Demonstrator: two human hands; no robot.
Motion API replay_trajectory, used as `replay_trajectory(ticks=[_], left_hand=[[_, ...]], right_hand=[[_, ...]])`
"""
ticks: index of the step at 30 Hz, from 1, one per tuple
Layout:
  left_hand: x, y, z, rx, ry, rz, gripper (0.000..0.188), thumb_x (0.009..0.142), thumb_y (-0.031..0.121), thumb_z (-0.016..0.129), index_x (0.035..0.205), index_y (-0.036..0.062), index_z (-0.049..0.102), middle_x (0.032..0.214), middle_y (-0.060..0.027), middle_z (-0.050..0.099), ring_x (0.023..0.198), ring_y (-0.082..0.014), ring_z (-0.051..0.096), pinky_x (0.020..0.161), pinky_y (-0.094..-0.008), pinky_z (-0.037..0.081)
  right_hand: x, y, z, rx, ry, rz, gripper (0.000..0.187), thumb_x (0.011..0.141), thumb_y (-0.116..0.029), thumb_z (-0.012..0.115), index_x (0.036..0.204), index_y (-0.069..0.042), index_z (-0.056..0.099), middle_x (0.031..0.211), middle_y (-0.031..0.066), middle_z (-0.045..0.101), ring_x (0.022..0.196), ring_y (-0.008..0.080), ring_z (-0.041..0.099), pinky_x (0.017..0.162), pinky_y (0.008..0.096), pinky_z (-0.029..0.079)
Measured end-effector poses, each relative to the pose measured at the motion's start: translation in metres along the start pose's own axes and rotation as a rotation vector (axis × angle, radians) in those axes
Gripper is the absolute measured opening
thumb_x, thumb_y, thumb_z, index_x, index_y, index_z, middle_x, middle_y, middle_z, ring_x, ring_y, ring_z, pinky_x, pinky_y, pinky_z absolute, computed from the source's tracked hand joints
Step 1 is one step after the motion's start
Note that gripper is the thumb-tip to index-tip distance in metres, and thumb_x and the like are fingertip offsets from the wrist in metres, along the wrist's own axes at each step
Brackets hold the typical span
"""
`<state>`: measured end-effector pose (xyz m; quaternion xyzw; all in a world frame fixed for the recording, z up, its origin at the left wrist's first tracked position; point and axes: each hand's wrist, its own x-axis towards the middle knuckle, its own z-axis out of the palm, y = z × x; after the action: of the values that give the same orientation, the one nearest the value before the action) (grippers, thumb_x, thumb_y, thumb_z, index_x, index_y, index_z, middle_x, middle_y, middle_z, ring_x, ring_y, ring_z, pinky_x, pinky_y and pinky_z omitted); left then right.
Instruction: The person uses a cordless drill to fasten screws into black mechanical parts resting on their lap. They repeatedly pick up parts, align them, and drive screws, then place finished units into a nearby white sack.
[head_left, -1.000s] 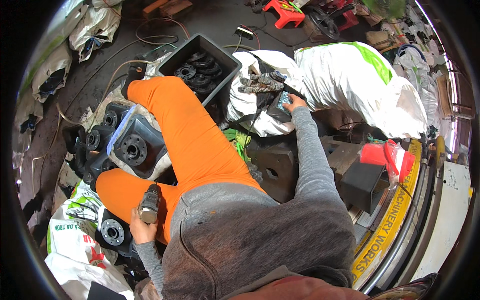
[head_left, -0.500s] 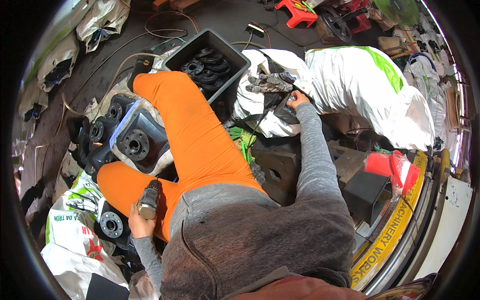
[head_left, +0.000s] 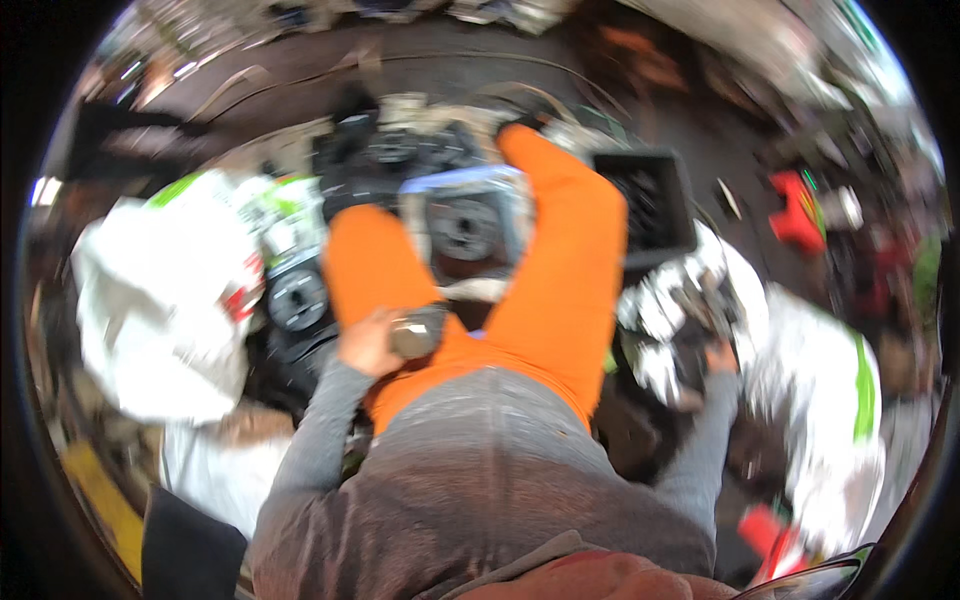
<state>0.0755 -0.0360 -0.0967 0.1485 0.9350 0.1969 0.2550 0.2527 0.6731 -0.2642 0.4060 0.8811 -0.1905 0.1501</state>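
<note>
My left hand [head_left: 370,342] is wrapped round a dark grey power tool [head_left: 418,332] with a rounded body, resting on my left thigh. At the right, my right hand [head_left: 720,355] is over a dark pouch on a white sack [head_left: 650,370]; motion smears its fingers. Grey work gloves [head_left: 708,298] lie just beyond that hand. Between my legs sits a square black part with a round flanged hub [head_left: 468,228], in a blue-edged holder. Another black part with a round hub [head_left: 298,298] is left of my left thigh.
A dark crate [head_left: 686,205] of black ring-shaped parts stands beyond my right knee. White sacks [head_left: 160,300] fill the left side; another white sack [head_left: 815,370] lies at the right. A red stool [head_left: 797,212] is further off. Hoses cross the floor.
The view has swung to the right and blurred, so everything appears shifted and turned. My left hand still holds the power tool; my right hand remains at the pouch.
</note>
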Motion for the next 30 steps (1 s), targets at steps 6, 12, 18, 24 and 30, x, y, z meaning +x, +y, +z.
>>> replay_trajectory(ticks=[6,12,18,24,30], left_hand=[[-0.006,-0.017,0.012,-0.036,0.007,0.002,0.058,0.064,0.016,0.071,0.121,0.0139,0.057,0.107,-0.0137,0.059,0.098,-0.0356,0.06,0.081,-0.0452,0.051],[-0.017,-0.006,0.009,-0.011,0.008,-0.027,0.055,0.068,0.016,0.07,0.121,0.015,0.057,0.106,-0.0133,0.059,0.099,-0.034,0.06,0.082,-0.0452,0.05],[-0.012,-0.012,0.02,-0.019,0.063,0.024,0.053,0.066,0.022,0.073,0.116,0.01,0.06,0.103,-0.0159,0.06,0.095,-0.0347,0.062,0.079,-0.0463,0.051],[-0.012,-0.01,0.018,-0.001,0.063,0.006,0.055,0.064,0.025,0.074,0.115,0.0098,0.06,0.103,-0.0166,0.061,0.094,-0.0349,0.062,0.078,-0.0468,0.051],[-0.012,-0.001,0.007,0.031,0.003,-0.014,0.053,0.066,0.023,0.073,0.116,0.0099,0.06,0.103,-0.0166,0.061,0.094,-0.0348,0.062,0.08,-0.0465,0.051]], right_hand=[[0.052,0.073,0.015,0.055,0.089,-0.271,0.045,0.069,-0.021,0.076,0.109,-0.006,0.06,0.102,0.0131,0.064,0.094,0.0247,0.06,0.082,0.0365,0.049],[0.046,-0.019,0.03,0.109,0.138,-0.117,0.044,0.071,-0.021,0.074,0.11,-0.006,0.059,0.104,0.0135,0.063,0.096,0.0251,0.06,0.084,0.0372,0.048],[0.045,-0.087,0.031,0.222,0.125,-0.118,0.044,0.073,-0.02,0.073,0.111,-0.005,0.059,0.106,0.0138,0.063,0.098,0.0255,0.059,0.086,0.0379,0.048],[0.045,-0.116,0.036,0.321,0.091,-0.109,0.043,0.074,-0.02,0.071,0.112,-0.004,0.058,0.108,0.0142,0.062,0.1,0.0259,0.059,0.087,0.0386,0.047],[0.043,-0.121,0.041,0.408,0.073,-0.073,0.042,0.076,-0.02,0.069,0.113,-0.004,0.058,0.11,0.0146,0.062,0.102,0.0262,0.058,0.089,0.0393,0.047]])
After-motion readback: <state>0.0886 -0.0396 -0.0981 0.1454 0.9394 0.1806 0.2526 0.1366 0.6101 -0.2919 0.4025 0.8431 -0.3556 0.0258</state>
